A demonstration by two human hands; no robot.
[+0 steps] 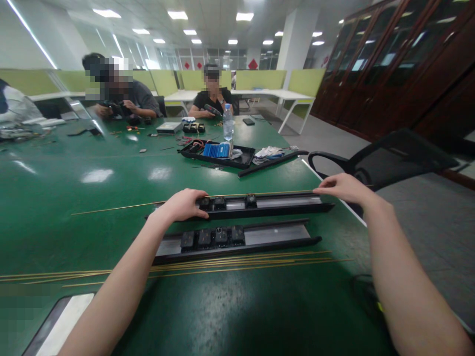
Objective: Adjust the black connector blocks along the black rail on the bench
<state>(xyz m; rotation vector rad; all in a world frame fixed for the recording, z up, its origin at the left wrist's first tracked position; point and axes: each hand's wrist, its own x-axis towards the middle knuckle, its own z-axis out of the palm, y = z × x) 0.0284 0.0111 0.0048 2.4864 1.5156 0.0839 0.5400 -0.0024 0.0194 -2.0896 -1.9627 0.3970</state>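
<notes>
A long black rail (pixel 285 203) with a pale inner channel lies across the green table, carrying several black blocks (pixel 251 200). My left hand (pixel 185 203) grips this rail near its left blocks, thumb on the near side and fingers over the far side. Along the rail's far edge runs a thin brass rod (pixel 115 206), passing by my left hand and sticking out well to the left. My right hand (pixel 336 187) pinches at the rod's right end, above the rail's end. Nearer to me is a second black rail (pixel 276 235) with several black blocks (pixel 204 238) grouped inside.
Several loose brass rods (pixel 237 264) lie in front of the rails. A phone-like object (pixel 59 321) is at lower left. Beyond stand a black tray (pixel 243 157), gloves (pixel 269 154), a black strip (pixel 272 164) and a water bottle (pixel 227 123). Co-workers sit across; a chair (pixel 393 158) is right.
</notes>
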